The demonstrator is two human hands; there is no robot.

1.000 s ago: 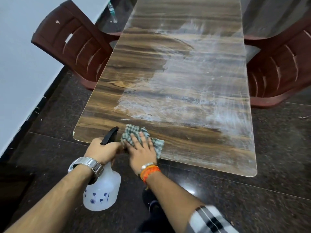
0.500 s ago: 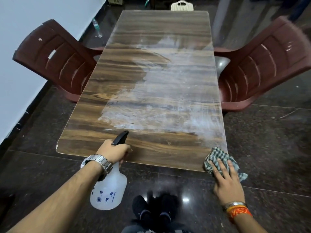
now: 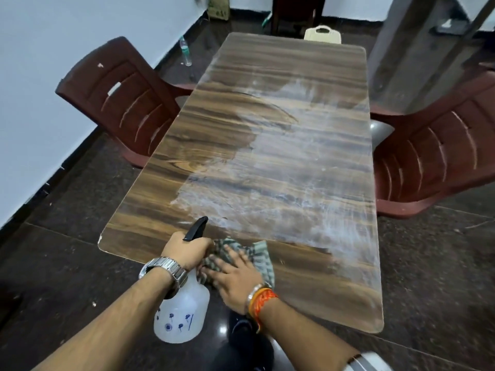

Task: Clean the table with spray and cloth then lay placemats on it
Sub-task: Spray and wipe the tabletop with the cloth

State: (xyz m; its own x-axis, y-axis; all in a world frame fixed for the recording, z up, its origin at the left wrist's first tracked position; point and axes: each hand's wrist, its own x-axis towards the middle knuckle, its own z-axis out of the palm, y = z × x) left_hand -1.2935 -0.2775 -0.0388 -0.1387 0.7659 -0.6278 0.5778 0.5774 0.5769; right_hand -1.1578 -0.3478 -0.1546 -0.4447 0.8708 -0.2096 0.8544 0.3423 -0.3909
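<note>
White film (image 3: 281, 183) coats the table (image 3: 150, 231) beyond the right hand (image 3: 237, 277), fingers spread on the cloth (image 3: 261, 254); the left hand (image 3: 187, 250) grips the bottle (image 3: 184, 314); placemats apparently unlaid.

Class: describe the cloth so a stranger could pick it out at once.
Find the long wood-grain table between two maroon chairs and go to its near edge. There the right hand presses a crumpled cloth, beside the left hand gripping a spray bottle. It alone is green-and-white checked fabric.

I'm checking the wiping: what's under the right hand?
The checked cloth, which the right hand presses flat on the table's near edge. The wood beneath the cloth is covered and cannot be seen.
</note>
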